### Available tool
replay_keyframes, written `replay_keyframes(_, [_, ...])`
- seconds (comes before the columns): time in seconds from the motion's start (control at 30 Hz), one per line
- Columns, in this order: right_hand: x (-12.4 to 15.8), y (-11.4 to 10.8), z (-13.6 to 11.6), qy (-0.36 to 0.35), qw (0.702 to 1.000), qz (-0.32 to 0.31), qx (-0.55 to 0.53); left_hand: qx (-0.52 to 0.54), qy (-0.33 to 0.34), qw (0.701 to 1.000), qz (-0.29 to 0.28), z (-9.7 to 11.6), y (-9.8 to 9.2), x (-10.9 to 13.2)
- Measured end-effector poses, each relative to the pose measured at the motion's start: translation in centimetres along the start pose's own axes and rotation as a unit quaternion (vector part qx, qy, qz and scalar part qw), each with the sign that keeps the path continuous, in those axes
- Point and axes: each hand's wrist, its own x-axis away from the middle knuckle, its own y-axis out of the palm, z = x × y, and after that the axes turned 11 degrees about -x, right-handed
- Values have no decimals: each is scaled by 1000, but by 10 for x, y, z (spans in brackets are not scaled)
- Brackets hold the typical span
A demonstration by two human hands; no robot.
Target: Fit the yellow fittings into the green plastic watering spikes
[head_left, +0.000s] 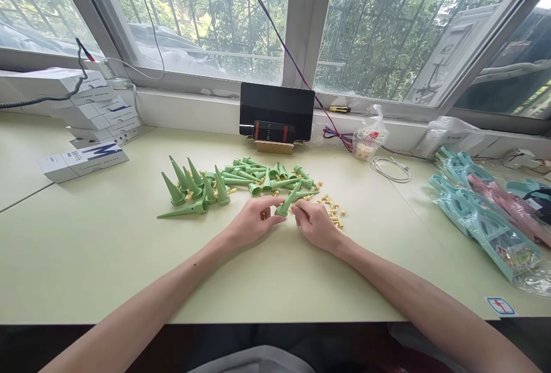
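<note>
A green plastic watering spike (287,201) with a wide collar at its base tilts up between my two hands. My left hand (252,221) grips it by the collar, with thumb and index finger on its left side. Close to its right side, my right hand (317,225) is closed in a pinch, and whatever its fingertips hold is hidden. Beyond my hands lies a pile of green spikes (241,175). Several more spikes (193,183) stand upright on the left, with one lying down (183,210). Small yellow valve pieces (333,210) are scattered just past my right hand.
A dark tablet (278,103) and a phone (274,132) lean at the back. White boxes (84,160) sit on the left. A bagged item (369,138) and a coiled white cable (391,169) lie back right. Wrapped teal plastic items (477,212) cover the right side.
</note>
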Motion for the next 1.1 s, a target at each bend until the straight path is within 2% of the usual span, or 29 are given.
replay_keyframes(0.2, [-1, 0, -5, 22, 999, 0, -31, 11, -2, 1000, 8, -3, 1, 0])
replay_keyframes(0.4, [-2, -1, -10, 81, 991, -10, -105, 25, 1, 1000, 5, -2, 0, -1])
replay_keyframes(0.57, [-2, 0, -10, 159, 961, -34, -225, 42, 1, 999, 0, 1, -2, -2])
replay_keyframes(0.87, [-4, -3, -10, 227, 905, -46, -358, 55, -1, 998, 3, 4, -1, -1])
replay_keyframes(1.1, [-6, -2, -9, 233, 905, -47, -353, 21, -3, 1000, 19, 6, -2, 0])
